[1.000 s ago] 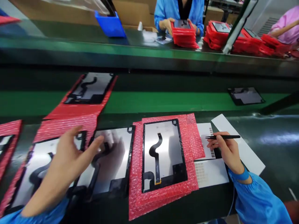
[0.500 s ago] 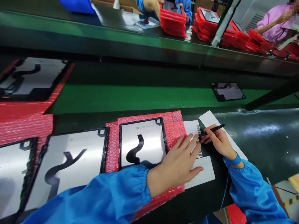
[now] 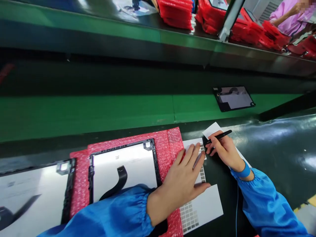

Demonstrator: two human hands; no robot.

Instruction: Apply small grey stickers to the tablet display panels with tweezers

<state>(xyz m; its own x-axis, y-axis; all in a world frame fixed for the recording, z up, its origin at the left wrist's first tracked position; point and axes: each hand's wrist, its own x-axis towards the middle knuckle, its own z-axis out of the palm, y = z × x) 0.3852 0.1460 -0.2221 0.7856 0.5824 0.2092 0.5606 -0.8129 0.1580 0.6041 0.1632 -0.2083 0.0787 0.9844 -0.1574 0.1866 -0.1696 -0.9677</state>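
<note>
One black tool (image 3: 225, 134) slants tip down-left, pinched in the right grip (image 3: 225, 150); left grip (image 3: 181, 179) spread.

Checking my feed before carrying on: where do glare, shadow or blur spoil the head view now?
Head view: glare streaks the dark bench at right; deep shadow lies under the upper shelf; the panel at the left edge looks soft; the left hand, right hand and pen show clearly enough.
</note>
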